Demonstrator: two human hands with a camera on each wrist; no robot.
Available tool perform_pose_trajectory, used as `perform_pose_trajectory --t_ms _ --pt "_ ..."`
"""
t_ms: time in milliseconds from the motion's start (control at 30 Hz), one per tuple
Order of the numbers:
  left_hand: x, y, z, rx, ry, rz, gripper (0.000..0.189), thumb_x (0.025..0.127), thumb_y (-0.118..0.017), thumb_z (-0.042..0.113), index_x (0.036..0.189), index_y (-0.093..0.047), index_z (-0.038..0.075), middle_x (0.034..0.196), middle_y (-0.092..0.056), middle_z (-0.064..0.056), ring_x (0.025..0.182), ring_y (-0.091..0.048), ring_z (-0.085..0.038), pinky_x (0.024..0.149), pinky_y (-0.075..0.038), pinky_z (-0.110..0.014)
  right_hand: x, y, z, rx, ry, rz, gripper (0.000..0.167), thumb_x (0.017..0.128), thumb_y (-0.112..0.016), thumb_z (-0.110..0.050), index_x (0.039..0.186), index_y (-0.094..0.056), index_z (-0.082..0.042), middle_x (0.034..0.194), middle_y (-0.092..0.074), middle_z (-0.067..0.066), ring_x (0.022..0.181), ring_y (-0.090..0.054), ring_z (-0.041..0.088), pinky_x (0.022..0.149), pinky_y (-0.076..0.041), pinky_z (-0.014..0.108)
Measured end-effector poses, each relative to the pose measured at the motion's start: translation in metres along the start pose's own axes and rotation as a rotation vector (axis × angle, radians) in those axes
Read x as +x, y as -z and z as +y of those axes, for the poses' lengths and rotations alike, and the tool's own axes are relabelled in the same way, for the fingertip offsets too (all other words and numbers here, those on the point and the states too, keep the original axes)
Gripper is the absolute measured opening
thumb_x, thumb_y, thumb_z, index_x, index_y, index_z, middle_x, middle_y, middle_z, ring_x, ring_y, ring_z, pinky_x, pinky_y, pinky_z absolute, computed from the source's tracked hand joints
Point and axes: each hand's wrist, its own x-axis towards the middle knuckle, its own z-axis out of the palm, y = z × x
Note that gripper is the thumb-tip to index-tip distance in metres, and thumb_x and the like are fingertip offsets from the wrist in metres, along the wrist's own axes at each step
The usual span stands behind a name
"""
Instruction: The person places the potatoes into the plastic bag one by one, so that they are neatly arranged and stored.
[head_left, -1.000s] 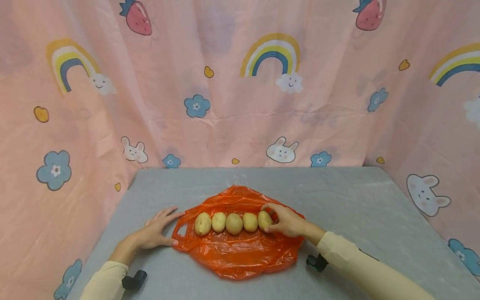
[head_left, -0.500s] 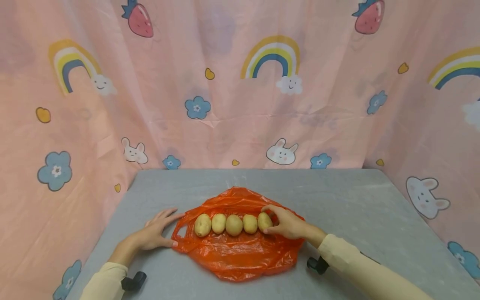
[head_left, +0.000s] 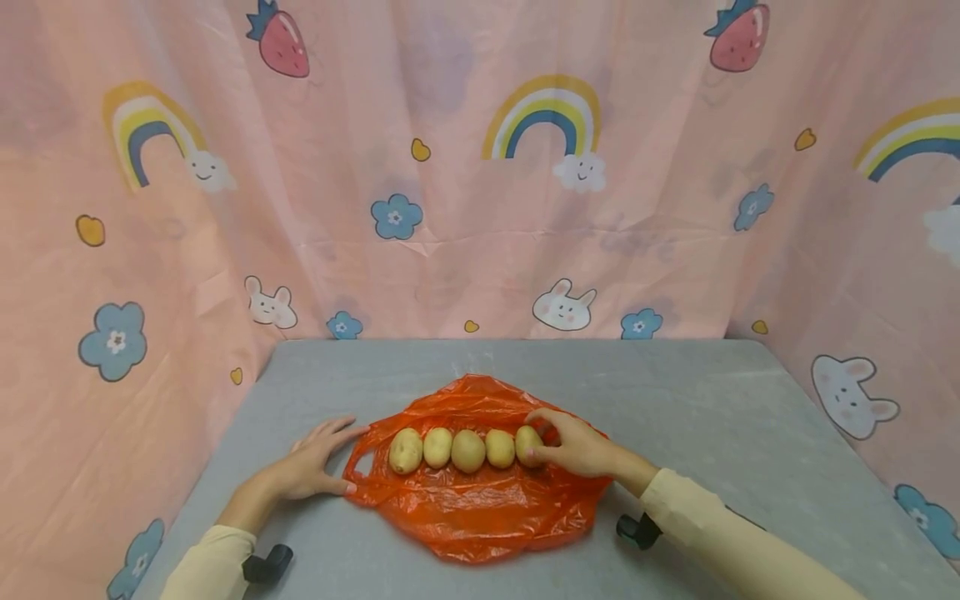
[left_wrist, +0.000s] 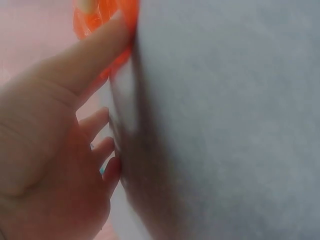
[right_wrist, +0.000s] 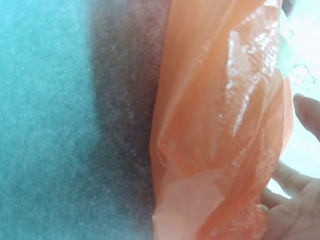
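An orange-red plastic bag (head_left: 480, 500) lies spread flat, with a row of several potatoes (head_left: 468, 451) across it. My right hand (head_left: 581, 447) curves round the rightmost potato (head_left: 528, 443), thumb in front and fingers behind. That potato still rests on the bag. My left hand (head_left: 303, 469) lies at the bag's left end with fingers extended, thumb and fingertips at the edge beside the handle hole. In the left wrist view, the left thumb (left_wrist: 95, 52) touches the bag. The right wrist view shows mostly bag film (right_wrist: 215, 125), which hides part of the right hand (right_wrist: 295, 210).
The grey table (head_left: 675, 400) extends around the bag on all sides. A pink patterned curtain (head_left: 465, 267) hangs behind and along both sides. A dark wrist device (head_left: 267, 564) sits under the left cuff, and another (head_left: 639, 531) under the right.
The potatoes and the left hand stay in place. The right hand barely shifts at the rightmost potato, its thumb slightly higher. The whole view drifts down a little.
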Motion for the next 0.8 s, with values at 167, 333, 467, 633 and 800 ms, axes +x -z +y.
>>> perform_pose_trajectory --t_ms 167,333,467,633,800 --pt "0.000 0.001 0.002 0.001 0.003 0.007 0.091 0.075 -0.086 0.040 0.152 -0.045 0.014 0.161 -0.031 -0.025 0.147 -0.024 -0.054 0.107 -0.020 -0.081 0.001 0.000 0.000 0.034 0.000 0.009 0.045 0.097 -0.068 -0.028 0.132 -0.056 -0.003 0.119 -0.065 0.015 0.106 -0.064 0.026 0.088 -0.057 0.044" --pt "-0.001 0.003 0.004 -0.001 0.006 0.011 0.089 0.076 -0.086 0.038 0.152 -0.045 0.013 0.159 -0.034 -0.027 0.146 -0.027 -0.054 0.108 -0.020 -0.081 0.000 0.003 0.001 0.037 0.007 0.026 0.045 0.097 -0.067 -0.028 0.132 -0.057 -0.001 0.121 -0.065 0.017 0.108 -0.063 0.029 0.089 -0.056 0.045" --pt "-0.003 0.006 0.007 -0.013 0.017 0.004 0.087 0.077 -0.085 0.037 0.152 -0.045 0.015 0.158 -0.036 -0.026 0.145 -0.029 -0.054 0.109 -0.021 -0.080 -0.001 0.007 0.002 0.035 0.012 0.051 0.044 0.098 -0.067 -0.027 0.131 -0.058 -0.001 0.123 -0.065 0.018 0.110 -0.063 0.031 0.091 -0.055 0.047" --pt "-0.003 0.008 0.007 -0.035 0.014 0.000 0.084 0.080 -0.083 0.039 0.152 -0.045 0.017 0.158 -0.038 -0.024 0.145 -0.031 -0.053 0.109 -0.026 -0.079 -0.003 0.013 0.001 0.042 0.036 0.075 0.041 0.099 -0.064 -0.025 0.130 -0.058 0.001 0.125 -0.064 0.020 0.112 -0.062 0.032 0.091 -0.054 0.046" --pt "-0.003 0.010 0.008 -0.074 0.016 0.004 0.078 0.088 -0.076 0.042 0.153 -0.043 0.017 0.159 -0.038 -0.023 0.147 -0.031 -0.052 0.111 -0.026 -0.076 -0.005 0.018 0.000 0.089 0.035 0.070 0.042 0.100 -0.063 -0.025 0.132 -0.057 0.001 0.124 -0.063 0.022 0.100 -0.063 0.026 0.081 -0.054 0.033"
